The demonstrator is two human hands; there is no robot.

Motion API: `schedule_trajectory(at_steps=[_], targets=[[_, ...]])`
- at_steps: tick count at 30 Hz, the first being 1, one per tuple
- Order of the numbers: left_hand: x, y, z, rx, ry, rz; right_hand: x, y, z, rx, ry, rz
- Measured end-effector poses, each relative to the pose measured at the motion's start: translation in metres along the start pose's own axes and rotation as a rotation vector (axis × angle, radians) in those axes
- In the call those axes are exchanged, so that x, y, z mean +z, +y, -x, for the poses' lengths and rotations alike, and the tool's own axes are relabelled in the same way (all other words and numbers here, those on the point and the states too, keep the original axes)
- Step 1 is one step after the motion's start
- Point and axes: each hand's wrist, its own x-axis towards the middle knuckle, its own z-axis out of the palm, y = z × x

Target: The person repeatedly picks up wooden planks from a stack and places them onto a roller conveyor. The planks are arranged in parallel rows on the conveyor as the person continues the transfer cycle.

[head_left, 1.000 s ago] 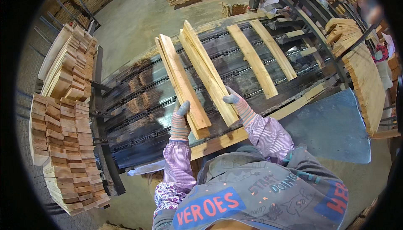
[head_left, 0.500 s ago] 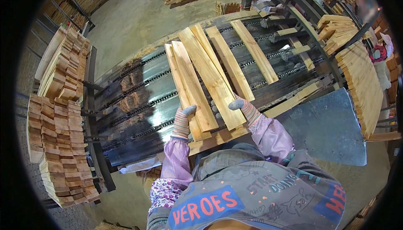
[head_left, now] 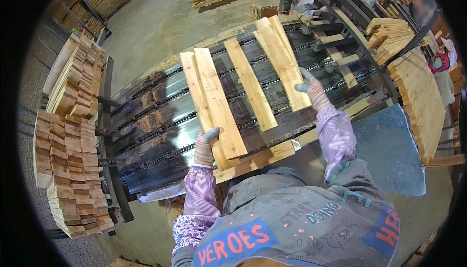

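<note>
My left hand, in a striped glove with grey fingertips, is closed on the near end of two overlapping wooden boards, its thumb on top. Further right, my right hand, gloved alike, grips the near right edge of another overlapping group of boards. Its thumb lies on the top board, and the fingers reach along the side. Between these groups a single narrower board lies slanted across the chains. All of them rest over a dark chain conveyor.
Along the conveyor's near edge, by my waist, lies a plank. Stacked wood blocks stand on the left. On the right are a grey metal sheet, a row of stacked boards and a curved black frame. A person is at far right.
My right hand has moved right and away from me with its boards, past the single board, which now lies between my hands. My left hand has shifted slightly left and nearer with its boards.
</note>
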Motion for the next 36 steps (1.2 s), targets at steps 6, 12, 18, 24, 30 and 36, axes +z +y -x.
schedule_trajectory(at_steps=[6,12,18,24,30,36], targets=[[0.021,0.000,-0.009,0.011,-0.059,-0.032,-0.077,0.035,-0.028,0.222,0.255,1.177],[0.035,-0.007,-0.021,-0.041,-0.045,-0.057,0.011,-0.008,-0.010,0.388,0.236,1.290],[0.039,-0.027,-0.038,-0.061,-0.126,-0.014,0.061,0.004,0.040,0.069,0.022,0.151],[0.042,-0.037,-0.033,-0.099,-0.119,-0.014,0.170,0.021,0.087,0.196,-0.206,0.093],[-0.008,0.019,-0.019,-0.045,-0.012,-0.102,0.148,0.033,0.038,-0.170,-0.131,0.316],[-0.069,0.037,-0.055,0.138,0.189,-0.382,0.221,-0.009,0.016,0.390,-0.088,1.510]])
